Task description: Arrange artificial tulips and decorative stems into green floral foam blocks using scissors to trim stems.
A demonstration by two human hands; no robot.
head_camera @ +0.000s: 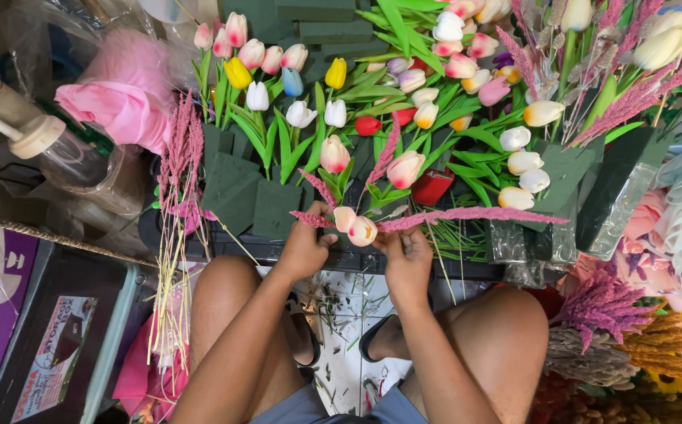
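My left hand (306, 245) and my right hand (408, 255) meet at the near edge of a black tray (278, 250) of dark green foam blocks (235, 188). Between them they hold two pale pink tulip heads (354, 226). The left hand pinches a short pink feathery sprig (309, 218). A long pink feathery plume (474, 216) lies across the right hand and stretches out to the right. Several artificial tulips (333, 153) in pink, white and yellow stand in the foam just behind my hands.
A bunch of pink plumes on straw stems (177, 204) hangs at the left. Pink tissue (121, 102) and a plastic bottle (58, 145) lie further left. Dried pink and orange flowers (632, 330) are piled at right. Stem scraps litter the floor (341, 314) between my knees.
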